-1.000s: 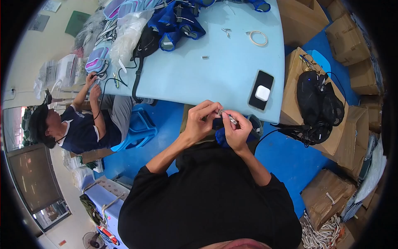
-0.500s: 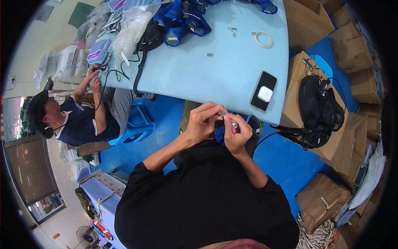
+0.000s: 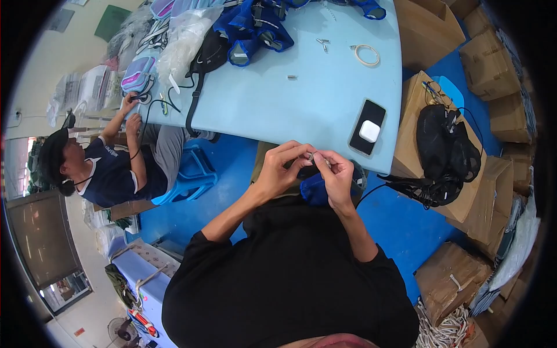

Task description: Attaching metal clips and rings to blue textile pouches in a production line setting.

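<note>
My left hand (image 3: 282, 172) and my right hand (image 3: 337, 178) meet just off the table's near edge, both with fingertips closed in a pinch. Between them is a small silvery metal piece (image 3: 311, 156), mostly covered by the fingers; its exact kind is too small to make out. Under my right hand a blue fabric item (image 3: 314, 191) with mesh lies at my lap, partly hidden. On the light blue table (image 3: 261, 110) lie similar small metal pieces (image 3: 323, 44) and a single one (image 3: 292, 77) nearer to me.
At the table's right edge lies a phone (image 3: 360, 144) with a white case (image 3: 369, 131) on it. A tape ring (image 3: 376, 57) lies beyond. Blue mesh bags (image 3: 272, 37) crowd the far side. Black bags (image 3: 444, 145) rest on a carton at right. A co-worker (image 3: 125, 168) sits at left.
My right thumb and fingers have shifted over the metal piece, so metal that showed in the right hand is now covered. More of the blue fabric shows beneath.
</note>
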A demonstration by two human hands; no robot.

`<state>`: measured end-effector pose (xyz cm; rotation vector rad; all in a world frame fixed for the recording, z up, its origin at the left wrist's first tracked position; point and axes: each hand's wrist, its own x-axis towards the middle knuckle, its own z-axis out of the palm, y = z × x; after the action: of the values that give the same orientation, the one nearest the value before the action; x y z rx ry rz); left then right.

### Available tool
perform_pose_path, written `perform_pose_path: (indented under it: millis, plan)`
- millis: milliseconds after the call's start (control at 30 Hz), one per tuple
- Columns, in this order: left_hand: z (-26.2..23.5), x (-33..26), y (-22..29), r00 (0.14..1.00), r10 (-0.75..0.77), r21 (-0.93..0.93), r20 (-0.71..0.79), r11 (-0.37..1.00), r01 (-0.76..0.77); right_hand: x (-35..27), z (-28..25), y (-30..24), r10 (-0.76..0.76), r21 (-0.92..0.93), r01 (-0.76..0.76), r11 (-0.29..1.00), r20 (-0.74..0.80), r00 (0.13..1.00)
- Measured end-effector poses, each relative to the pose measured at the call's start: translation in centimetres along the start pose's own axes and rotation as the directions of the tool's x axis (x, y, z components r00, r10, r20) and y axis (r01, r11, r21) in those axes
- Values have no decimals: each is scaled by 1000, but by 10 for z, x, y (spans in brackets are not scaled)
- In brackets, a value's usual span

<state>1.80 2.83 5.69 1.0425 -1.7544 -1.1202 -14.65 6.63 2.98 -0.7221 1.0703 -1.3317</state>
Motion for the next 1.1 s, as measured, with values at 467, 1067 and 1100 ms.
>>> perform_pose_path:
  millis: [467, 1067, 1100]
  plan:
    - [1, -1, -10, 972, -207, -335, 109, 913, 232, 1, -11, -5, -51, -19, 53, 998, 125, 991]
    - [25, -3, -11, 962, -271, -430, -15, 871, 238, -3, 0, 3, -239, -165, 245, 955, 55, 969]
    - [21, -1, -5, 974, -227, -303, -30, 930, 207, -4, 2, 0, -339, -344, 336, 877, 52, 939]
